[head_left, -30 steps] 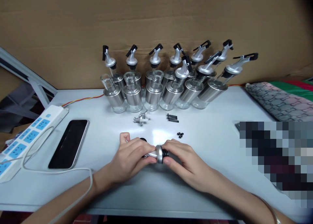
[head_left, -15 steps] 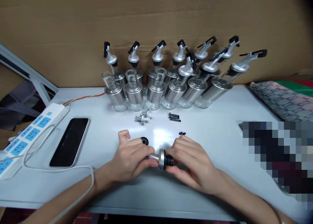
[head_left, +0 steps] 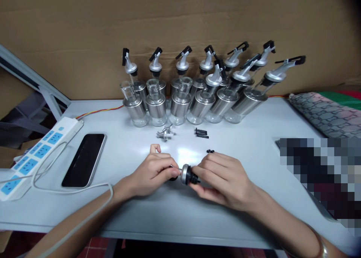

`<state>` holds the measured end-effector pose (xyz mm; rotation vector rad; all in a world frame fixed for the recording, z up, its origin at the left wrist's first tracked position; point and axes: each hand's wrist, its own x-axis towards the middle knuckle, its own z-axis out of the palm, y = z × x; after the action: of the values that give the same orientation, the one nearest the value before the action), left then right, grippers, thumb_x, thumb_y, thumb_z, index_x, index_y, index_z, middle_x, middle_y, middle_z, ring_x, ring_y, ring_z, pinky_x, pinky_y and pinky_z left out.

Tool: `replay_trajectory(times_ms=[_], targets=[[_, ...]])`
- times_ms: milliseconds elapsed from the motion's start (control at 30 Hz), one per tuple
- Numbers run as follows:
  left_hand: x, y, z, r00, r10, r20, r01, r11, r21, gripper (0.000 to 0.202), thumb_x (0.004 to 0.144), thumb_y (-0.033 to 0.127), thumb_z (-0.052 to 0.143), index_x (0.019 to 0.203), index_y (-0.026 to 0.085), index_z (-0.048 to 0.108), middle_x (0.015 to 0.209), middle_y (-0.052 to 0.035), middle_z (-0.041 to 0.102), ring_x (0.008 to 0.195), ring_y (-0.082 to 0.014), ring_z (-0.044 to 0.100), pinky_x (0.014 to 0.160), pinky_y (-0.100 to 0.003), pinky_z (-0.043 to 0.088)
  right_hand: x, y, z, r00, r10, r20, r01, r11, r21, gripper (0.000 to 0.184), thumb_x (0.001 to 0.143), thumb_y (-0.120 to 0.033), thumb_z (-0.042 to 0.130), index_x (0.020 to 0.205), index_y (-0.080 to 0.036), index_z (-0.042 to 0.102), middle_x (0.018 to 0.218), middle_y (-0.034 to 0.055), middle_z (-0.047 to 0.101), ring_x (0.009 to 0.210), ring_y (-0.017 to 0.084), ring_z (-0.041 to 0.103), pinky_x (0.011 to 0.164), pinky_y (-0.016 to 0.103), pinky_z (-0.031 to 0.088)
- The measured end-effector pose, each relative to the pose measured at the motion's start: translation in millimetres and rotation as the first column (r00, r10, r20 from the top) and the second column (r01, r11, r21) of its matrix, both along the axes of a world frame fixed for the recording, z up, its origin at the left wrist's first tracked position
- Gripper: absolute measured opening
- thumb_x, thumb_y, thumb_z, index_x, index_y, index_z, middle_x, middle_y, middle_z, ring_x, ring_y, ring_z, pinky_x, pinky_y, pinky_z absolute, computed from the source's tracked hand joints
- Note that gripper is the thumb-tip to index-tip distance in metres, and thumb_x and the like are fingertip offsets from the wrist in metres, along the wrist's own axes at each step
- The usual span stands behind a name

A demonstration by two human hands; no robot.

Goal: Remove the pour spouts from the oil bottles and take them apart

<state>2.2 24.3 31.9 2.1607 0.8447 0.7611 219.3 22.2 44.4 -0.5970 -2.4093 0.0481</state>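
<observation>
Between both hands is a bottle pourer [head_left: 185,174] with a silver collar and a black ribbed stopper, lying roughly sideways above the table. My left hand [head_left: 154,173] is closed on its narrow spout end, and the fingers hide much of the spout. A small dark part shows beneath those fingertips; I cannot make out what it is. The fingers of my right hand [head_left: 227,180] pinch the black stopper end. Beyond the hands lie loose silver pourer tops [head_left: 166,133], black levers [head_left: 201,133] and small black pieces [head_left: 210,151].
Glass bottles with metal sleeves [head_left: 180,106] stand in two rows at the back, most with pourers fitted, three open-necked. To the left are a phone [head_left: 84,160] and a white power strip [head_left: 42,153]; its cable [head_left: 76,190] crosses my left forearm. A patterned cushion-like item [head_left: 324,109] lies right.
The pourer has risen slightly and tilted, its stopper end now pointing a little downward. My left hand has shifted slightly; the black ring seen beside it earlier is no longer visible there.
</observation>
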Motion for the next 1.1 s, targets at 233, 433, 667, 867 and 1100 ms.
replay_trajectory(times_ms=[233, 433, 667, 867, 1100], targets=[[2.3, 2.2, 3.3, 1.000, 0.004, 0.011, -0.002, 0.982, -0.189, 0.056, 0.098, 0.052, 0.026, 0.064, 0.017, 0.052, 0.058, 0.0056, 0.055, 0.056, -0.0094, 0.043, 0.078, -0.032, 0.025, 4.7, 2.1, 0.9, 1.000, -0.006, 0.021, 0.003, 0.993, 0.115, 0.008, 0.088, -0.022, 0.057, 0.089, -0.014, 0.059, 0.062, 0.0017, 0.062, 0.059, 0.014, 0.052, 0.053, 0.028, 0.041], [4.4, -0.1, 2.7, 0.998, 0.047, 0.037, -0.035, 0.960, -0.276, 0.051, 0.098, 0.046, 0.031, 0.059, 0.017, 0.046, 0.054, 0.0072, 0.048, 0.054, -0.0092, 0.039, 0.080, -0.033, 0.023, 9.7, 0.8, 2.6, 0.997, 0.007, 0.071, -0.019, 0.986, 0.163, 0.013, 0.089, -0.021, 0.058, 0.098, -0.012, 0.059, 0.071, 0.0046, 0.068, 0.066, 0.016, 0.059, 0.058, 0.030, 0.047], [4.4, -2.0, 3.9, 0.996, 0.084, 0.013, -0.075, 0.943, -0.326, 0.052, 0.100, 0.043, 0.027, 0.056, 0.018, 0.041, 0.043, 0.0087, 0.042, 0.049, -0.0101, 0.034, 0.083, -0.033, 0.026, 12.2, 0.1, 3.3, 0.998, 0.020, 0.059, -0.031, 0.979, 0.201, 0.017, 0.087, -0.017, 0.062, 0.103, -0.014, 0.060, 0.080, 0.0059, 0.072, 0.075, 0.017, 0.065, 0.066, 0.030, 0.054], [5.5, -8.5, 1.1, 0.986, 0.164, -0.018, -0.155, 0.959, 0.239, 0.050, 0.101, 0.046, 0.021, 0.076, 0.017, 0.053, 0.067, 0.0018, 0.060, 0.063, -0.0125, 0.048, 0.071, -0.034, 0.022, 6.9, -2.1, 3.4, 0.983, 0.024, -0.183, -0.054, 0.986, -0.160, 0.021, 0.086, -0.017, 0.062, 0.107, -0.016, 0.057, 0.079, 0.0064, 0.069, 0.073, 0.018, 0.064, 0.065, 0.031, 0.055], [8.5, -13.6, -7.9, 0.979, 0.204, -0.012, -0.172, 0.853, 0.493, 0.029, 0.103, 0.035, 0.026, 0.097, 0.017, 0.047, 0.082, 0.0004, 0.067, 0.068, -0.0120, 0.057, 0.071, -0.034, 0.020, 0.3, -11.0, -2.0, 0.933, -0.220, -0.283, -0.070, 0.662, -0.747, 0.015, 0.087, -0.028, 0.061, 0.099, -0.020, 0.056, 0.079, 0.0014, 0.069, 0.065, 0.012, 0.065, 0.057, 0.020, 0.052]])
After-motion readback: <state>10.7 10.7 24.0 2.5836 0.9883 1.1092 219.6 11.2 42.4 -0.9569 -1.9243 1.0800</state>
